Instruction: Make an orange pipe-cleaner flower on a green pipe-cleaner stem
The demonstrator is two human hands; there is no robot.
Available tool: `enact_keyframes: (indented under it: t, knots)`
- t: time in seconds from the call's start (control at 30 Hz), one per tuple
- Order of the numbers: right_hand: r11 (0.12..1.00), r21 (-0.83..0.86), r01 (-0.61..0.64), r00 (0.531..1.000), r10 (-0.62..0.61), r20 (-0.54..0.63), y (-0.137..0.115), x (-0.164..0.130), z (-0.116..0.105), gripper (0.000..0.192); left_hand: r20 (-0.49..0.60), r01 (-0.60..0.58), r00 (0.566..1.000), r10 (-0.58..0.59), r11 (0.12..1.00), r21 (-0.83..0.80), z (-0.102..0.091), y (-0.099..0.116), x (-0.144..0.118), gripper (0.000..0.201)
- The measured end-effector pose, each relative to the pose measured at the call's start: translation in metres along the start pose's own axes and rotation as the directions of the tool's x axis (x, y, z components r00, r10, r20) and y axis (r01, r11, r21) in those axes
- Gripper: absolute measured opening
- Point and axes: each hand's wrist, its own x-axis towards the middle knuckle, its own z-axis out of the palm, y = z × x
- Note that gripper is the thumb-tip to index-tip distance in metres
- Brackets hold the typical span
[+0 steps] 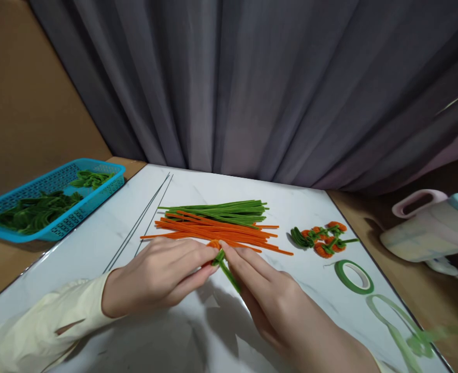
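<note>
A white, marble-patterned worktop (167,331) lay smooth and glossy before a grey curtain (252,88) that hung in deep folds, with a bare brown wall to the left. Both hands met near its front edge. The left hand (157,274) had its fingers drawn together, pinching the orange tip of a small fuzzy piece (218,254); the right hand (263,292) pinched the same piece from the other side, where a green pipe-cleaner stem ran down under its fingers. Just behind the hands lay a loose sheaf of straight orange pipe cleaners (221,230), and touching it behind, a bundle of green pipe cleaners (225,209). Two thin metal wires (143,217) ran slantwise to the left. To the right sat finished orange-and-green twists (322,239), then a flat roll of green tape (354,276) with a translucent strip trailing away. A blue latticed plastic basket (63,223) held green pieces at the left edge. A pastel jug (431,228) lay on brown wood at the right.
</note>
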Motion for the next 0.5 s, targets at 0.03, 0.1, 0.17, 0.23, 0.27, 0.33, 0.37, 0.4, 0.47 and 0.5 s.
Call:
enact_keyframes:
  t: [0.03, 0.1, 0.17, 0.23, 0.27, 0.33, 0.37, 0.4, 0.47, 0.5]
  knots:
    - [1.0, 0.012, 0.001, 1.0, -0.001, -0.02, 0.002, 0.0, 0.002, 0.052, 0.001, 0.012, 1.0, -0.012, 1.0, -0.003, 0.0, 0.0, -0.001, 0.011]
    - [1.0, 0.024, 0.015, 0.998, -0.014, -0.06, 0.005, 0.0, 0.007, 0.049, -0.003, 0.042, 0.999, -0.042, 0.999, -0.007, 0.0, 0.0, -0.002, 0.012]
    - [0.999, 0.009, 0.04, 0.996, -0.039, -0.081, 0.007, 0.0, 0.009, 0.049, 0.004, 0.074, 0.997, -0.074, 0.997, -0.01, 0.0, -0.001, -0.003, 0.013]
    - [0.997, -0.061, 0.053, 0.996, -0.058, -0.075, 0.006, 0.0, 0.009, 0.049, 0.022, 0.099, 0.995, -0.099, 0.995, -0.013, -0.001, -0.001, -0.003, 0.015]
    - [0.991, -0.119, 0.054, 0.996, -0.062, -0.061, 0.006, 0.0, 0.007, 0.049, 0.03, 0.109, 0.994, -0.108, 0.994, -0.016, -0.001, -0.001, -0.003, 0.016]
    - [0.965, -0.251, 0.072, 0.997, -0.078, -0.016, 0.003, 0.0, 0.003, 0.049, 0.034, 0.121, 0.992, -0.121, 0.992, -0.023, -0.002, -0.001, -0.003, 0.017]
    - [0.945, -0.312, 0.095, 0.995, -0.093, 0.021, 0.002, 0.0, 0.0, 0.05, 0.033, 0.123, 0.992, -0.122, 0.992, -0.03, -0.003, -0.001, -0.003, 0.018]
    - [0.923, -0.364, 0.128, 0.992, -0.112, 0.063, 0.001, 0.0, -0.003, 0.052, 0.033, 0.122, 0.992, -0.121, 0.992, -0.041, -0.003, -0.001, -0.003, 0.017]
    - [0.875, -0.443, 0.196, 0.979, -0.146, 0.145, -0.001, 0.001, -0.007, 0.055, 0.047, 0.12, 0.992, -0.117, 0.99, -0.076, -0.004, -0.002, -0.003, 0.018]
    - [0.853, -0.472, 0.224, 0.971, -0.155, 0.181, -0.001, 0.002, -0.008, 0.057, 0.06, 0.122, 0.991, -0.117, 0.988, -0.096, -0.004, -0.002, -0.003, 0.018]
